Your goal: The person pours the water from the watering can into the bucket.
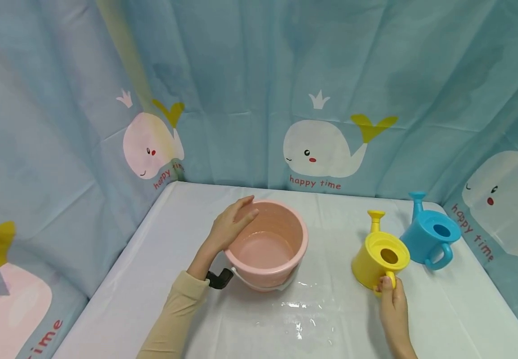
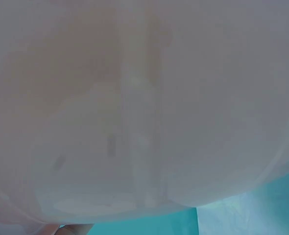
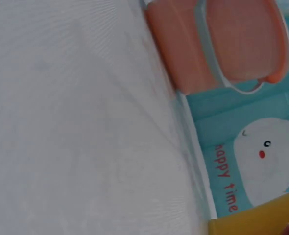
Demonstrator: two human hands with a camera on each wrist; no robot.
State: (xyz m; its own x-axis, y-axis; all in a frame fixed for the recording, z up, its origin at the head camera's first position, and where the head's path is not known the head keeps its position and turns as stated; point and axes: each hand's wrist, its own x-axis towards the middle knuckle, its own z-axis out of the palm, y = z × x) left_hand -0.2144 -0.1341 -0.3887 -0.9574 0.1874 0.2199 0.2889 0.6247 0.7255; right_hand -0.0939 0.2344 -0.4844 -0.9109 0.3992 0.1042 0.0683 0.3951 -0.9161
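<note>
A pink bucket (image 1: 265,274) with a pale handle stands near the middle of the white table. My left hand (image 1: 231,223) holds its left rim, the thumb reaching over the inside. The left wrist view is filled by the bucket's outer wall (image 2: 213,107), with a bit of finger at the bottom edge. On the right, my right hand (image 1: 393,301) grips the handle of a yellow watering can (image 1: 367,264), whose spout points to the back. Only a strip of the yellow can (image 3: 257,218) and a fingertip show in the right wrist view.
A blue watering can (image 1: 420,237) stands just behind and right of the yellow one. Shiny, wet-looking patches (image 1: 301,305) lie on the white table (image 1: 160,239) in front of the bucket. A blue curtain (image 1: 241,99) with printed whales surrounds the table's back and sides.
</note>
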